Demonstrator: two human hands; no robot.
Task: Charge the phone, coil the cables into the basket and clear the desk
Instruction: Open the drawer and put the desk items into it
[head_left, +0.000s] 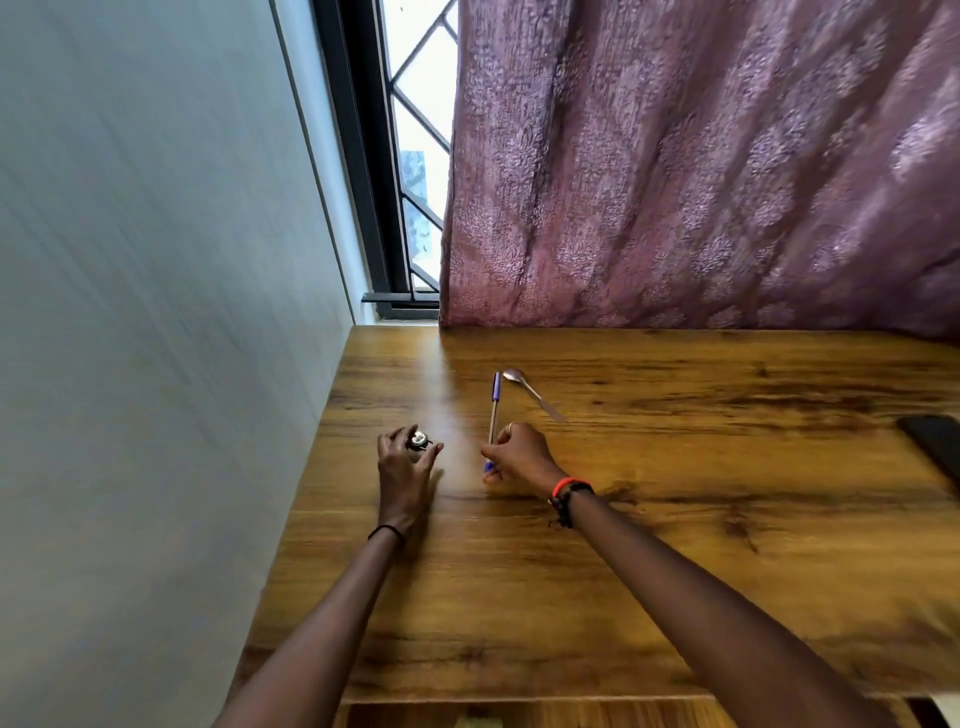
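Observation:
My left hand (405, 467) rests on the wooden desk (649, 519) near its left edge, fingers curled around a small dark round object with a shiny top (418, 441). My right hand (519, 457) grips a blue-capped pen (494, 410) near its lower end; the pen points away from me. A metal spoon (530, 392) lies on the desk just beyond the pen, apart from both hands. A dark phone (935, 447) lies at the right edge of the view, partly cut off. No cable or basket is in view.
A pale wall (156, 312) runs along the desk's left side. A purple patterned curtain (701, 166) hangs behind the desk, with a barred window (415, 156) beside it. The desk's front edge (519, 699) is near me.

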